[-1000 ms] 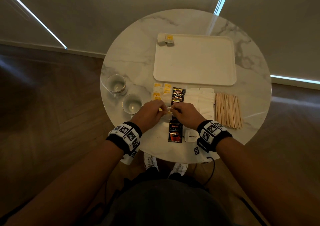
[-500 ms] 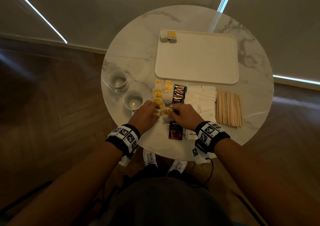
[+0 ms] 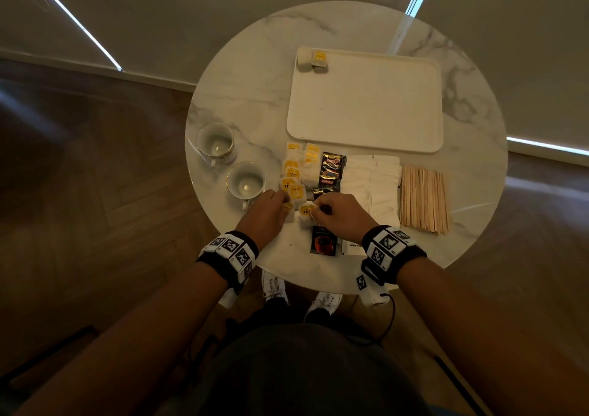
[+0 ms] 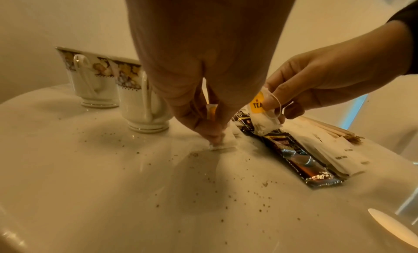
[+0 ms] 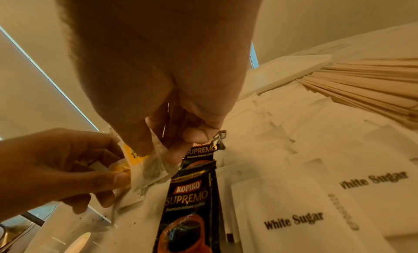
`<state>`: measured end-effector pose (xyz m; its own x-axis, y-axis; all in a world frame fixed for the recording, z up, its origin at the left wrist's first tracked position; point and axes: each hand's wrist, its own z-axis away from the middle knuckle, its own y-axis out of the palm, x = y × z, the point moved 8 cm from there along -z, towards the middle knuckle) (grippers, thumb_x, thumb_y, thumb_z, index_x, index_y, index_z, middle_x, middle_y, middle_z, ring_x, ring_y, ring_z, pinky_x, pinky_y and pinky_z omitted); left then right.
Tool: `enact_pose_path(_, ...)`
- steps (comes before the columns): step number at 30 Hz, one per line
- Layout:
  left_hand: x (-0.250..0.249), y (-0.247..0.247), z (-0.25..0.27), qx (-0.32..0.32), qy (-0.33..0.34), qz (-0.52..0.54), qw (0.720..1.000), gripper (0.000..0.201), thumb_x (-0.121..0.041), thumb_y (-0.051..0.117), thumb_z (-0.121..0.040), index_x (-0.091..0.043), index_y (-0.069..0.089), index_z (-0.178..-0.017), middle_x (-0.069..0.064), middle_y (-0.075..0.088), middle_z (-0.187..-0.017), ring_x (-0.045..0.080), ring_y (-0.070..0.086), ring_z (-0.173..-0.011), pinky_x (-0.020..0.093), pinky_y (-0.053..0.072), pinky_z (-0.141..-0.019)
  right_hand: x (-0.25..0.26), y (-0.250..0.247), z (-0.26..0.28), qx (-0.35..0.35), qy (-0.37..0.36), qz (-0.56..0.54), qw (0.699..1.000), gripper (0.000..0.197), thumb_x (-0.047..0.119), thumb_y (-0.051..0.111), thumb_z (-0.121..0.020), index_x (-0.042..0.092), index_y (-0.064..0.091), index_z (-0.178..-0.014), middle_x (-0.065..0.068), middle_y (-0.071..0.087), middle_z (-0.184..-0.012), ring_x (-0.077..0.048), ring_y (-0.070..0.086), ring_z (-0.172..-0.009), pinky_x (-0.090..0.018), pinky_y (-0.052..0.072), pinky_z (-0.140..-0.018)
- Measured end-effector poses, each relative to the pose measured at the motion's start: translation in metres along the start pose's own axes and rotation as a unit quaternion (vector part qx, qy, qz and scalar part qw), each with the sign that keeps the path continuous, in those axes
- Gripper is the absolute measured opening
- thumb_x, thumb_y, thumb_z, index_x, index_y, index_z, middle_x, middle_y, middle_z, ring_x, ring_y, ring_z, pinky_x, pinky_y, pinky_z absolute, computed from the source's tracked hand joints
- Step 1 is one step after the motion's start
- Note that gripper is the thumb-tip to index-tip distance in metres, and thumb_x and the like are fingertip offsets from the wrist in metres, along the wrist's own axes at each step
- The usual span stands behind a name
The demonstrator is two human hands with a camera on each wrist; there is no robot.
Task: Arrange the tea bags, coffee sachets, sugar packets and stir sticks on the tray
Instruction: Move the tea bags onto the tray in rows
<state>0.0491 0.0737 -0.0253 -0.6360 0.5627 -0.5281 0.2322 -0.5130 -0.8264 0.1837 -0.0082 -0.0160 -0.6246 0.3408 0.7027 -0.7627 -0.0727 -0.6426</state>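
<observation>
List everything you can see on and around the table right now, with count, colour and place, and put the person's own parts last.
Round marble table: one, white with grey veins, centre.
Rectangular plastic tray: one, cream, far side of the table.
Yellow-tagged tea bags on tray: about two, far-left corner.
Yellow-tagged tea bags on table: several, white, near the tray's left end.
Black Kopiko coffee sachets: at least three, in a line towards the person.
White sugar packets: many, overlapping, right of the sachets.
Wooden stir sticks: a pile, light brown, rightmost.
Floral-banded teacups: two, white, table's left.
White shoes: two, under the table's edge.
Left hand: pinches a tea bag against the table.
Right hand: pinches another tea bag, lifted.
</observation>
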Motion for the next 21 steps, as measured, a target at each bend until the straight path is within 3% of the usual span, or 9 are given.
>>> enact_pose_path(3, -0.002, -0.009, 0.001, -0.009, 0.016, 0.029, 0.999, 0.018, -0.019, 0.056, -0.096, -0.009, 0.062, -0.110, 0.010, 0.065, -0.098, 0.025, 0.061, -0.091, 0.035, 0.048, -0.078, 0.006, 0.004, -0.001, 0.029, -0.038, 0.014, 0.999, 0.021, 0.033, 0.062, -0.093, 0.016, 0.075, -0.095, 0.002, 0.067, -0.103, -0.010, 0.059, -0.089, -0.023, 0.047, -0.077)
enact_pose_path(5, -0.009, -0.016, 0.002, -0.011, 0.036, 0.046, 0.998, 0.019, -0.020, 0.056, -0.097, -0.010, 0.062, -0.112, 0.009, 0.066, -0.100, 0.022, 0.062, -0.090, 0.032, 0.049, -0.078, 0.012, 0.008, -0.001, 0.056, -0.067, 0.031, 0.996, 0.024, 0.033, 0.064, -0.092, 0.016, 0.076, -0.101, 0.002, 0.063, -0.116, -0.009, 0.059, -0.098, -0.019, 0.044, -0.082)
enact_pose_path(7, -0.017, -0.023, 0.001, -0.008, 0.057, 0.059, 0.997, 0.019, -0.020, 0.056, -0.097, -0.011, 0.062, -0.112, 0.006, 0.068, -0.100, 0.018, 0.062, -0.089, 0.028, 0.048, -0.076, 0.016, 0.010, -0.002, 0.067, -0.084, 0.036, 0.994, 0.025, 0.035, 0.063, -0.092, 0.019, 0.076, -0.105, 0.004, 0.062, -0.123, -0.010, 0.061, -0.096, -0.020, 0.046, -0.083)
enact_pose_path(10, -0.025, -0.030, -0.001, -0.004, 0.093, 0.066, 0.993, 0.018, -0.020, 0.058, -0.096, -0.012, 0.063, -0.111, 0.003, 0.069, -0.098, 0.013, 0.063, -0.084, 0.020, 0.044, -0.073, 0.020, 0.007, -0.003, 0.049, -0.088, 0.032, 0.994, 0.022, 0.031, 0.064, -0.092, 0.017, 0.077, -0.104, 0.001, 0.065, -0.118, -0.010, 0.063, -0.088, -0.020, 0.044, -0.078)
enact_pose_path(12, -0.027, -0.030, -0.004, 0.000, 0.100, 0.069, 0.993, 0.018, -0.020, 0.059, -0.096, -0.012, 0.063, -0.112, 0.003, 0.070, -0.098, 0.014, 0.064, -0.084, 0.021, 0.047, -0.072, 0.020, 0.003, -0.003, 0.029, -0.081, 0.027, 0.996, 0.020, 0.029, 0.065, -0.092, 0.015, 0.078, -0.099, 0.001, 0.069, -0.111, -0.009, 0.062, -0.086, -0.022, 0.046, -0.077)
enact_pose_path(15, -0.023, -0.027, -0.014, 0.002, 0.060, 0.071, 0.996, 0.022, -0.021, 0.056, -0.097, -0.013, 0.062, -0.117, 0.005, 0.067, -0.107, 0.017, 0.063, -0.091, 0.030, 0.052, -0.079, 0.017, 0.000, -0.001, 0.012, -0.071, 0.031, 0.997, 0.020, 0.028, 0.065, -0.091, 0.013, 0.079, -0.093, 0.002, 0.072, -0.103, -0.012, 0.064, -0.088, -0.029, 0.050, -0.080)
enact_pose_path(18, -0.018, -0.016, -0.025, 0.020, 0.015, 0.025, 0.999, 0.030, -0.016, 0.054, -0.096, -0.013, 0.056, -0.125, 0.008, 0.055, -0.122, 0.022, 0.058, -0.101, 0.035, 0.050, -0.086, 0.010, 0.000, 0.001, 0.018, -0.053, 0.039, 0.998, 0.021, 0.029, 0.064, -0.091, 0.013, 0.078, -0.094, 0.001, 0.071, -0.105, -0.013, 0.063, -0.091, -0.022, 0.044, -0.076)
enact_pose_path(21, -0.015, -0.003, -0.031, 0.039, -0.008, -0.010, 0.999, 0.037, -0.012, 0.055, -0.093, -0.015, 0.050, -0.130, 0.009, 0.045, -0.128, 0.031, 0.061, -0.093, 0.041, 0.053, -0.078, 0.006, -0.001, 0.006, 0.015, -0.046, 0.022, 0.999, 0.020, 0.026, 0.065, -0.090, 0.012, 0.078, -0.094, 0.000, 0.072, -0.102, -0.015, 0.063, -0.090, -0.028, 0.048, -0.080)
